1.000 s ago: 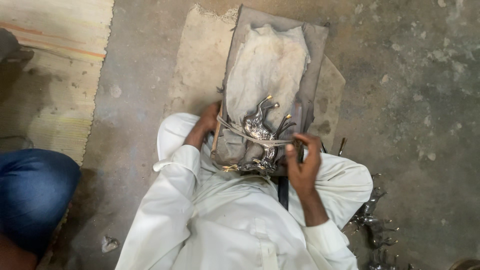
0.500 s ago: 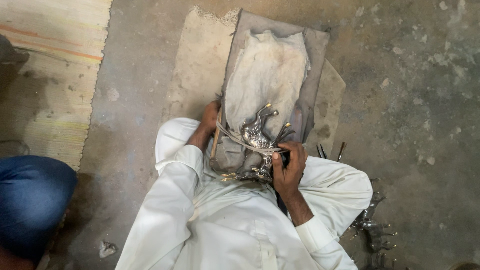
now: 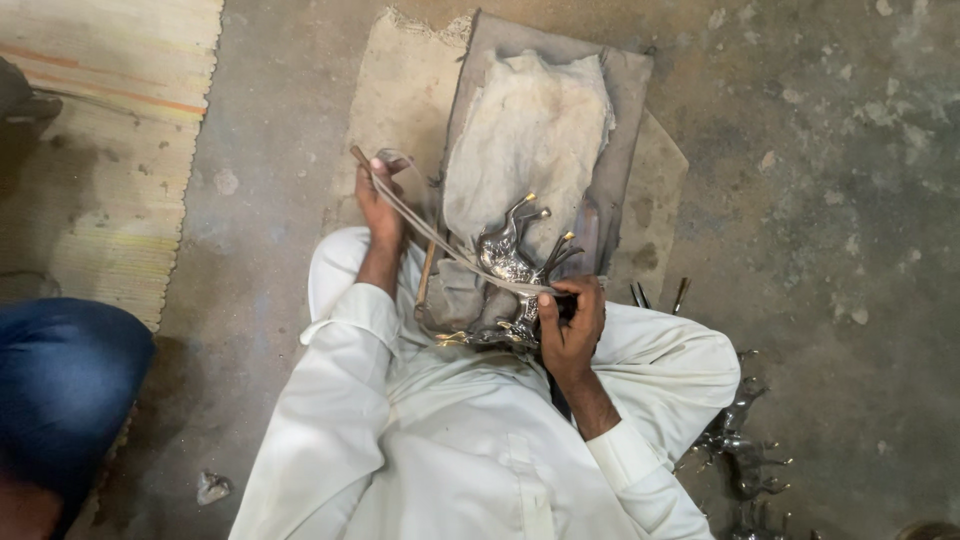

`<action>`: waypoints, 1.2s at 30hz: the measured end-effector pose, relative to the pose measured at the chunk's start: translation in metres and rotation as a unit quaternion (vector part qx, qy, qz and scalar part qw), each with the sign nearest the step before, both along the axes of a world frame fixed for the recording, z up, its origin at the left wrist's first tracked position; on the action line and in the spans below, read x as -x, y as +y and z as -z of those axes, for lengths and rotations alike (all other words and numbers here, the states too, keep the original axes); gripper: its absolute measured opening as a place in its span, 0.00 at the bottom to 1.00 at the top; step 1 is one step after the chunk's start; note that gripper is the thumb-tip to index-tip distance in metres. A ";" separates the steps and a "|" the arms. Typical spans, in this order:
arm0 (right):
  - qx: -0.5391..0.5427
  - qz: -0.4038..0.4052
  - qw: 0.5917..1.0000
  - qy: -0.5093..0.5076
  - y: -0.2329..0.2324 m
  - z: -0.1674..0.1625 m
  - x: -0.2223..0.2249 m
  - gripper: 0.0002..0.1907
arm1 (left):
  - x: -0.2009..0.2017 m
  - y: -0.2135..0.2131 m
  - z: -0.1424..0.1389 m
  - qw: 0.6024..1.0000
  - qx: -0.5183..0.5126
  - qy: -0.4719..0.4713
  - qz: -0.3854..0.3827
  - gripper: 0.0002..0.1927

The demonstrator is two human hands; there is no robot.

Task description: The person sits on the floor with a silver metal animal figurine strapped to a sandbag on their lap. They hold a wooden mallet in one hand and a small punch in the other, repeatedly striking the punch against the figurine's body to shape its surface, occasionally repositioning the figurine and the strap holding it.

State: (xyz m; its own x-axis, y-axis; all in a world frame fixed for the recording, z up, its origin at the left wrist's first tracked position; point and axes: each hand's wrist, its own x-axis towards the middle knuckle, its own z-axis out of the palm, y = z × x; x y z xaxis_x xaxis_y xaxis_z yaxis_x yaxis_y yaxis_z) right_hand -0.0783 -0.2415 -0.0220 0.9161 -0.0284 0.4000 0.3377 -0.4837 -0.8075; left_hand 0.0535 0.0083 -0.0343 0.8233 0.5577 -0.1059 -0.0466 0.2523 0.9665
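Bare concrete floor [image 3: 800, 180] is carrying everything, stained and dusty, with a grey padded board [image 3: 620, 90] lying ahead of the seated person in white. Someone's left hand [image 3: 378, 205] is closing around one end of a long tan strip [image 3: 440, 245], holding it out taut, while the right hand [image 3: 572, 318] is gripping the other end close against a silvery metal animal figurine [image 3: 505, 260], which is resting on a pale cloth [image 3: 540, 130] just ahead of the right hand. To my eye, the strip could be slipping off the figurine's thin upturned legs if tension goes uneven, or the piece could be tipping off the board. Beyond the right hand, more metal figurines [image 3: 740, 450] are crowding the floor, so elbow room there looks tight. Out past the left hand the floor is lying open up to a woven mat [image 3: 110, 130].
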 end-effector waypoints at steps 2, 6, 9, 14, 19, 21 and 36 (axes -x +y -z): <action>-0.057 -0.007 0.998 0.000 -0.003 0.012 -0.001 0.11 | 0.007 0.006 -0.002 0.999 -0.044 -0.012 -0.018 0.25; -0.136 -0.019 0.990 0.033 -0.025 0.024 0.000 0.15 | 0.034 0.020 0.001 0.979 -0.193 -0.044 -0.045 0.23; -0.069 -0.016 0.997 0.006 -0.043 0.007 -0.009 0.14 | 0.073 0.036 0.006 0.971 -0.222 -0.077 -0.033 0.32; 0.091 -0.073 0.992 -0.048 -0.050 -0.058 -0.046 0.10 | 0.140 0.048 -0.006 0.980 -0.121 -0.081 0.137 0.07; 0.265 -0.206 0.942 0.022 -0.029 -0.090 -0.091 0.12 | 0.177 0.019 -0.038 0.865 -0.261 -0.127 0.410 0.08; 0.305 -0.240 0.921 0.044 -0.026 -0.092 -0.102 0.16 | 0.186 0.003 -0.046 0.835 -0.295 -0.125 0.448 0.12; -0.133 -0.104 0.951 0.259 -0.071 -0.032 -0.067 0.22 | 0.198 -0.006 -0.041 0.849 -0.322 -0.146 0.392 0.11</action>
